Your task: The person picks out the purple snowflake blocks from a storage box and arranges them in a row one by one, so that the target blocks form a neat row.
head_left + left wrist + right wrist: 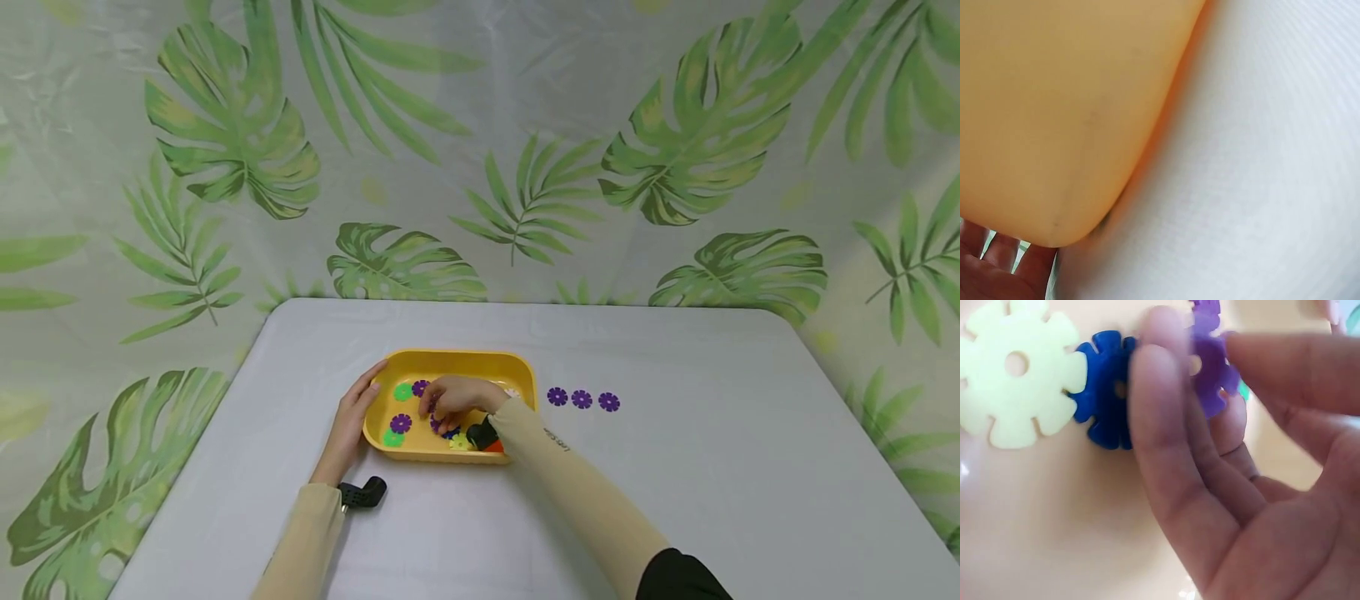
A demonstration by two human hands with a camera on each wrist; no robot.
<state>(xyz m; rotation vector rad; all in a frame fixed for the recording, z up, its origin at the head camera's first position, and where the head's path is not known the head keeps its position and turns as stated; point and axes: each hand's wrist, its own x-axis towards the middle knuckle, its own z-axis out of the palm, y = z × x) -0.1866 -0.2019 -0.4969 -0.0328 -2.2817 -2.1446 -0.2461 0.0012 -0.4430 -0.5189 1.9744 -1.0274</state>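
A yellow plastic tray stands on the table with several flower-shaped notched discs inside. My left hand holds the tray's left side; in the left wrist view its fingers curl round the tray's far corner. Inside the tray, my right hand reaches down among the discs. Seen from the right wrist, its thumb and fingers close on the edges of a purple disc. A blue disc lies beside those fingers, partly hidden, and a pale yellow disc next to it.
To the right of the tray, three purple discs form a row on the white table. Green discs and more purple ones lie in the tray's left part. A leaf-patterned cloth hangs behind the table.
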